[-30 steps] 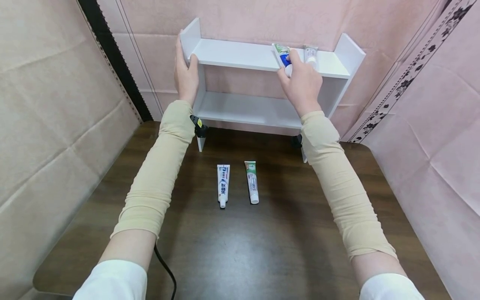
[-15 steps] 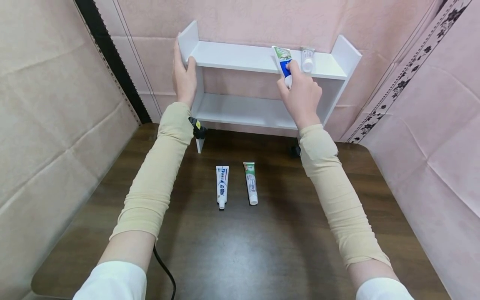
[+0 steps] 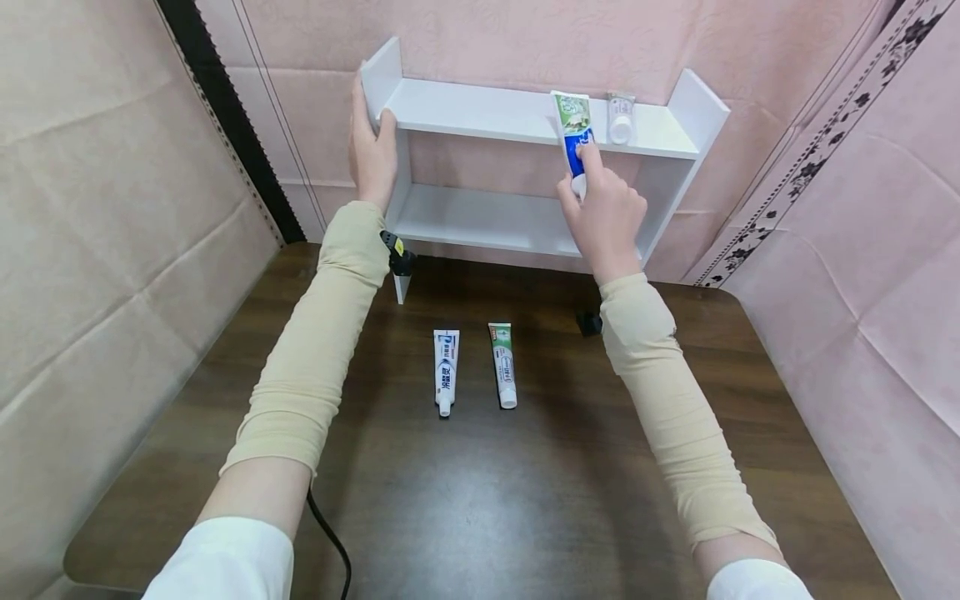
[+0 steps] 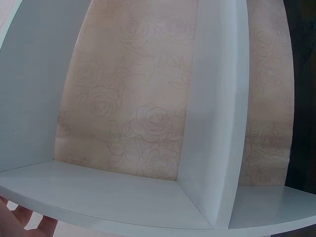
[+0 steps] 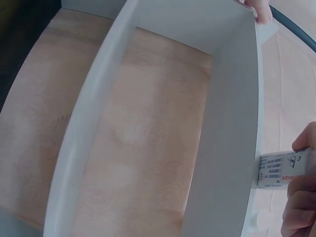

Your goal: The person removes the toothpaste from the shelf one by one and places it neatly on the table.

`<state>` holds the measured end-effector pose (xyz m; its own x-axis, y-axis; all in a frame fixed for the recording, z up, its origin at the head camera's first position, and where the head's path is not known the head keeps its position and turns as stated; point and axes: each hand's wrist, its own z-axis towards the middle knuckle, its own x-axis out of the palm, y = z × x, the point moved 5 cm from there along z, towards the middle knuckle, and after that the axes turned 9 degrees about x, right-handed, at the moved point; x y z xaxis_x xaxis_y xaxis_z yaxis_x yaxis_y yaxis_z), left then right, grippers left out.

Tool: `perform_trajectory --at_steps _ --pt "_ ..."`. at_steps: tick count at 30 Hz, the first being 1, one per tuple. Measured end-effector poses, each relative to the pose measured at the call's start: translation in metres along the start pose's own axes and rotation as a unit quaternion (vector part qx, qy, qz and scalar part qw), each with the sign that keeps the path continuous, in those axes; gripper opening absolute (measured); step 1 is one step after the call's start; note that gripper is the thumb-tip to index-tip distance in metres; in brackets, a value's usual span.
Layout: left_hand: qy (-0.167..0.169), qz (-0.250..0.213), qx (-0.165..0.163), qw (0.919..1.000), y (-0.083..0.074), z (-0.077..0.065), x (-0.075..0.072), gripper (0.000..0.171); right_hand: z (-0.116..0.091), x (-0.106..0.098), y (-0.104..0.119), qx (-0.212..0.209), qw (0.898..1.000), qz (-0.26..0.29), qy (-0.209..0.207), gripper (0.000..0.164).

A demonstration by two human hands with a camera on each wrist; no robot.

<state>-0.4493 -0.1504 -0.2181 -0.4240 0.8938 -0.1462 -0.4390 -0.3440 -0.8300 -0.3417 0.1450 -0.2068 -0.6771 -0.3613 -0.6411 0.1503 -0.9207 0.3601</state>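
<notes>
Halfway-ish imo: right grip's pinching toothpaste, left grip's holding the shelf, two tubes before it, white tube atop.

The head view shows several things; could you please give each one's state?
White shelf: upright
Left hand: gripping white shelf
Right hand: holding blue-green tube
Blue-green tube: held
Silver-white tube: capped, atop white shelf
Blue-white tube: capped, lying flat
Green-white tube: capped, lying flat

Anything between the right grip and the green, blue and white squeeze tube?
Nothing visible: the right grip pinches the green, blue and white tube directly, by its blue-and-white end. A pale, white-capped tube rests to its right on the white upper shelf, not between.
</notes>
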Motion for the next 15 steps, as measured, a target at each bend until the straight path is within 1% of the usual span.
perform_trajectory --at_steps 8,15 --pt "0.004 0.007 -0.003 1.0000 0.000 -0.001 0.000 0.060 -0.016 0.002 -0.005 -0.015 1.000 0.017 -0.020 0.038" --pt "0.002 0.005 0.007 1.0000 -0.002 -0.002 -0.001 0.060 -0.030 0.003 -0.011 -0.033 0.997 0.039 -0.050 0.036"
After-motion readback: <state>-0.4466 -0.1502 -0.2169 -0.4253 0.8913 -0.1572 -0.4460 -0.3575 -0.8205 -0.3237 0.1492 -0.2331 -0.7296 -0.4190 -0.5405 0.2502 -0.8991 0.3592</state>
